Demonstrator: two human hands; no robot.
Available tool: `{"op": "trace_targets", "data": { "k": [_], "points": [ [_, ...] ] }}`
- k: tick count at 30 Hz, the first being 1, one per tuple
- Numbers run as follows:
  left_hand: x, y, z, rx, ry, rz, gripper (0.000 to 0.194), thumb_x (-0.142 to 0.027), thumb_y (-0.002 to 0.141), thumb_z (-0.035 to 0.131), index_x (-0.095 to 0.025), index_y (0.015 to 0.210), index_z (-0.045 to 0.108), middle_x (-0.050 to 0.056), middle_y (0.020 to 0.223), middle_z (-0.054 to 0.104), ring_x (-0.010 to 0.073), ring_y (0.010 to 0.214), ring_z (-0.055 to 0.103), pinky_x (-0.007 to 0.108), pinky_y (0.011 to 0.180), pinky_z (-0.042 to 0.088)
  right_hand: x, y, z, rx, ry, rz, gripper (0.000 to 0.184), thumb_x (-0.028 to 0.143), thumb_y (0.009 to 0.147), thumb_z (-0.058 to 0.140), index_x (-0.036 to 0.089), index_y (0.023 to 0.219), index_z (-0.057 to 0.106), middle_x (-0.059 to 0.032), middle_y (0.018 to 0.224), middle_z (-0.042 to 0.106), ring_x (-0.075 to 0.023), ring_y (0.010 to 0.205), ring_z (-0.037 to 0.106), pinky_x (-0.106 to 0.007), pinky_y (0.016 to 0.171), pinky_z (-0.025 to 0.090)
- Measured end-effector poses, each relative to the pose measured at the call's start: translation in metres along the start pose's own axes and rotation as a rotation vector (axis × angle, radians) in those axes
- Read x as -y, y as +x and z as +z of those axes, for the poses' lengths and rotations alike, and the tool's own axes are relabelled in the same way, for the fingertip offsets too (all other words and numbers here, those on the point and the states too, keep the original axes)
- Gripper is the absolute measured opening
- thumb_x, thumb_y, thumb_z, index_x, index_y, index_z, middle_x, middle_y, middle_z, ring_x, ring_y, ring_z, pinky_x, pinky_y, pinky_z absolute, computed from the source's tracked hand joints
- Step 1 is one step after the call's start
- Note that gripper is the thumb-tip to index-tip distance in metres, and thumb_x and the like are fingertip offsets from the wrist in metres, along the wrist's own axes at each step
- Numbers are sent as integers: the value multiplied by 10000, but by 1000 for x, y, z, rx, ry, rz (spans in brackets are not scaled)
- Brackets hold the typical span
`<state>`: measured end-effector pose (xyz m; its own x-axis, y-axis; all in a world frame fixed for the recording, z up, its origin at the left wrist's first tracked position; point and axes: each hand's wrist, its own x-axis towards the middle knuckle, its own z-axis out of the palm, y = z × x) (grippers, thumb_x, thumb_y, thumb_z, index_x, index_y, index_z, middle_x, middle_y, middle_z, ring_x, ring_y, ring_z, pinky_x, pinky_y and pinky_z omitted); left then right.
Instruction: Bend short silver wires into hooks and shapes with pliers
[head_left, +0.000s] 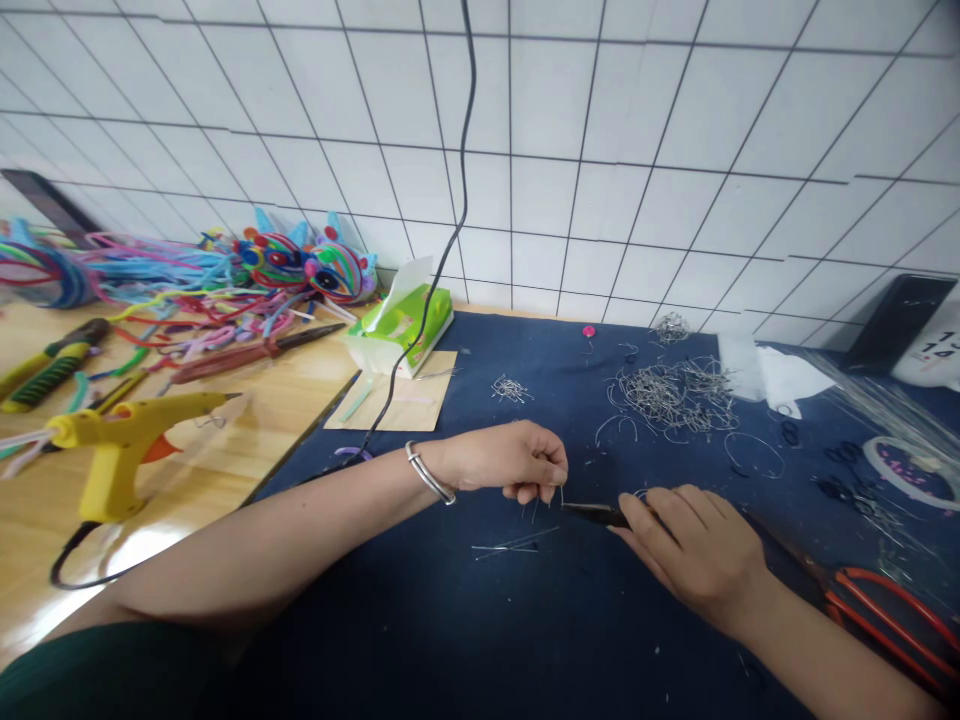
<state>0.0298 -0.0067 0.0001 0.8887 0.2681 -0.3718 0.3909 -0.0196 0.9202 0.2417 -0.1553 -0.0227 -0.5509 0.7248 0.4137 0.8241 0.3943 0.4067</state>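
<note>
My left hand [529,465], with a silver bangle on its wrist, pinches thin metal wires [562,494] that stick out below the fingertips. My right hand [690,545] is wrapped round pliers [596,513], whose dark, slim jaws point left and meet the lower end of one wire. Most of the handles is hidden in the palm. Below the left hand, several straight wire pieces [502,547] lie on the dark blue cloth [465,640]. Beyond both hands are a small heap of bent wire bits [510,389] and a larger tangle of curled wire [671,395].
On the left stand a yellow glue gun [131,445], green-handled pliers [56,365] and colourful pipe cleaners [165,275]. A green tissue pack [409,325] sits by the wall, a black cable [463,180] hanging across it. Orange-handled scissors [892,610] and a round dish [911,472] lie right.
</note>
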Motion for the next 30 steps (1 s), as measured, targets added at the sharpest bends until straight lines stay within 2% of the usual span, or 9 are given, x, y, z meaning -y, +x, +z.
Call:
{"op": "trace_targets", "data": {
  "k": [10,13,18,23,27,30],
  "points": [
    [0,0,1,8,32,-2,159,-293,785,477,-139,777,518,-4,669,560,45,465,446,161,408,322,0,-1,0,7,42,-8,260,306,769,571,195,1005,569,-35,786,584,-166,707,492,-315,649,375],
    [-2,-1,2,-28,89,22,155,-289,796,455,-144,787,512,-4,674,559,49,481,457,164,424,331,0,-1,1,19,81,14,247,311,782,552,192,998,570,-36,769,578,-162,698,495,-306,635,377],
    [-10,-5,9,-138,364,147,124,-205,814,393,-150,791,501,-7,686,564,57,520,482,189,515,379,2,1,4,86,208,72,225,310,798,519,178,973,569,-41,732,560,-157,675,500,-284,601,386],
    [-16,-10,17,-280,770,339,134,-128,801,382,-153,801,514,11,743,579,97,652,513,215,606,377,4,3,6,171,485,208,213,348,814,481,181,910,572,-33,733,540,-129,652,513,-241,577,395],
    [-17,-13,22,-260,955,390,180,-80,776,377,-160,869,509,28,824,592,122,720,534,227,636,386,2,5,4,307,667,287,216,373,810,482,197,898,572,-13,733,538,-117,632,512,-235,578,397],
    [-18,-14,24,-215,1077,425,211,-57,758,376,-163,884,507,32,812,588,134,722,529,237,627,381,0,8,1,412,760,329,195,376,796,504,219,887,576,5,727,544,-113,625,515,-232,573,393]
  ]
}}
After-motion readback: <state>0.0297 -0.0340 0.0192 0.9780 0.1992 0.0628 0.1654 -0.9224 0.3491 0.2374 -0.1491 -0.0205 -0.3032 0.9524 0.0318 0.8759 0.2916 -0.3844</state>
